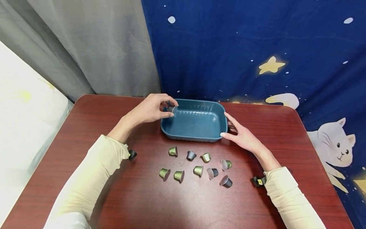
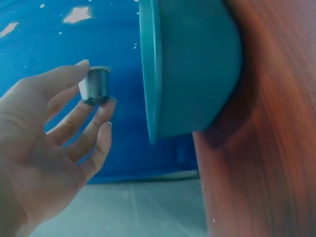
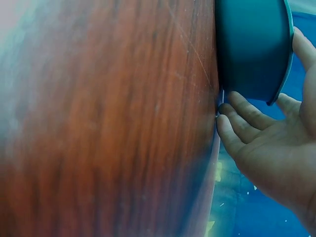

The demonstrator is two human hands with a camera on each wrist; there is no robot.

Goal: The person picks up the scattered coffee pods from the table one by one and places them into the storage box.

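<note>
My left hand [image 1: 155, 108] pinches a dark grey coffee capsule [image 1: 172, 109] between thumb and fingertips, over the left end of a blue-green plastic basin [image 1: 197, 139]. In the left wrist view the capsule [image 2: 98, 86] sits between thumb and fingers, beside the basin's rim [image 2: 152, 74]. At the basin's right end rests my right hand [image 1: 241, 133], fingers spread and fairly straight, fingertips right at the rim and outer wall. The right wrist view has this hand [image 3: 276, 133] around the end of the basin [image 3: 252, 54], not gripping it.
Several coffee capsules lie on the red-brown wooden table [image 1: 143, 197] in front of the basin, some green [image 1: 179, 176], some dark grey [image 1: 226, 181]. Behind the table hang a grey curtain [image 1: 114, 47] and a blue starry one [image 1: 217, 47].
</note>
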